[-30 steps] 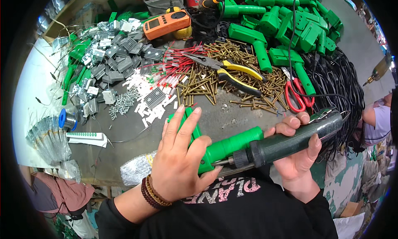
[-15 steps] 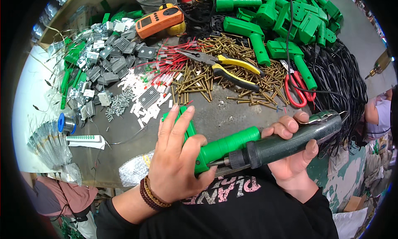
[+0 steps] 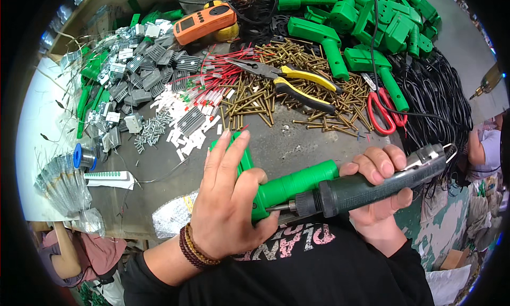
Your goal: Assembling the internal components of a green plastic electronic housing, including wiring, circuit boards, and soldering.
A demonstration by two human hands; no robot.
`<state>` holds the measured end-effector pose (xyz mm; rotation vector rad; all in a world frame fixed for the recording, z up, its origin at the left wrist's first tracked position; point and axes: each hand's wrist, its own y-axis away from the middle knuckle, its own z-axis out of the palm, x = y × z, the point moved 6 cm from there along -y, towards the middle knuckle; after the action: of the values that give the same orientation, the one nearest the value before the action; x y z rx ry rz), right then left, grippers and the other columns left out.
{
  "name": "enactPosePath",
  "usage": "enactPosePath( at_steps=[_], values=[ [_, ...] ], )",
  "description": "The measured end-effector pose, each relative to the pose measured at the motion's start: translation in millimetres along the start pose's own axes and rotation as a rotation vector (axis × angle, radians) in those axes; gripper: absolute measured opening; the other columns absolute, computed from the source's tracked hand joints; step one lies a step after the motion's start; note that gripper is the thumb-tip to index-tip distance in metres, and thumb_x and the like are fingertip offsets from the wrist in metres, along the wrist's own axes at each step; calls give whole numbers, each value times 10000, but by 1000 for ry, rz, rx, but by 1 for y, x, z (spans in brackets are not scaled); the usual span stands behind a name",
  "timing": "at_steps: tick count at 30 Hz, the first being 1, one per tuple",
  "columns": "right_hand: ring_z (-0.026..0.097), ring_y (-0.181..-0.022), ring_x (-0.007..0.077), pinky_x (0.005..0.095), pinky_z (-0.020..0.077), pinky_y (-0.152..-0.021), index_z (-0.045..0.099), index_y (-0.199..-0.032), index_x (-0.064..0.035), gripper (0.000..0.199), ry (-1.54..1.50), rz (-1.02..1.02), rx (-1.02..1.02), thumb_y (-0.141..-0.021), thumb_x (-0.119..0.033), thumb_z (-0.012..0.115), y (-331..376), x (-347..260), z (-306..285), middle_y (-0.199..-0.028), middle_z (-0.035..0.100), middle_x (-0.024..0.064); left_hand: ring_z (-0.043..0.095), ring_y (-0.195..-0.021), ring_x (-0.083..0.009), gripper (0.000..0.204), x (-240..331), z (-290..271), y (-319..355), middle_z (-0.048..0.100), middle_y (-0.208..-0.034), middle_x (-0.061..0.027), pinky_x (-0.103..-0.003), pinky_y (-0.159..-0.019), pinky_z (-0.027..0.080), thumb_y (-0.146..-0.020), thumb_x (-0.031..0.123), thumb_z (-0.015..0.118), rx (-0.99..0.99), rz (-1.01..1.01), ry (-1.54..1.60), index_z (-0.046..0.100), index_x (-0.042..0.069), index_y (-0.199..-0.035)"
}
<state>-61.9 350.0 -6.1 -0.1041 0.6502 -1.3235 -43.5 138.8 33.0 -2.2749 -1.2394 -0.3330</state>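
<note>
Head view: using the yellow-black pliers (image 3: 311, 76) as reference. Green pistol-shaped housing (image 3: 297, 183) is on the wearer's side of them, near table (image 3: 284, 153) edge. Left hand (image 3: 226, 200) grips the housing, fingers splayed across it. Right hand (image 3: 380, 213) has fingers wrapped round a dark power screwdriver (image 3: 350, 194), also wearer's side of pliers; bit points at housing beside left thumb, can't tell if seated. Brass screws (image 3: 255, 104) around pliers, red-handled scissors (image 3: 372, 112) right, orange meter (image 3: 206, 23) beyond and left
</note>
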Motion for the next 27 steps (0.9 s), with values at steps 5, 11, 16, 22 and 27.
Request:
enactPosePath(
  at_steps=[5, 11, 16, 22, 27],
  values=[
    [539, -1000, 107, 424, 328, -1156, 594, -1174, -269, 543, 63, 105, -84, -733, -234, 910, -9, -9, 19, -1101, 581, -66, 376, -1345, -548, 569, -4, -10, 7, 391, -1442, -324, -605, -1088, 346, -681, 236, 842, 2, 9, 16, 555, 36, -1130],
    [546, -994, 97, 444, 301, -1157, 598, -1145, -218, 547, 39, -54, -1, -704, -132, 909, -26, -51, 22, -1179, 577, -57, 567, -1113, -275, 803, -78, -51, 28, 531, -1302, -197, -420, -956, 479, -816, 291, 813, 151, -350, 331, 367, 13, -1423],
    [548, -1052, 119, 437, 310, -1147, 579, -1302, -213, 582, 70, 13, 40, -793, -206, 859, -36, -32, 7, -1214, 568, -33, 640, -911, -222, 851, -81, -19, 30, 679, -964, -112, -338, -874, 505, -843, 161, 792, -274, -483, 759, 274, 34, -1505],
    [529, -1067, 108, 423, 318, -1128, 520, -1401, -261, 641, 162, 62, 34, -838, -309, 822, -37, -18, 9, -1221, 553, -41, 568, -865, -158, 859, -76, -19, 28, 632, -892, -50, -316, -835, 459, -846, 66, 755, -256, -451, 821, 226, 52, -1522],
    [530, -1058, 101, 426, 322, -1121, 530, -1395, -283, 638, 124, 84, 74, -833, -319, 828, -35, -13, 6, -1170, 556, -50, 563, -847, -151, 855, -81, -14, 27, 629, -897, -44, -309, -794, 450, -834, 41, 753, -277, -401, 829, 236, 52, -1514]
  ],
)
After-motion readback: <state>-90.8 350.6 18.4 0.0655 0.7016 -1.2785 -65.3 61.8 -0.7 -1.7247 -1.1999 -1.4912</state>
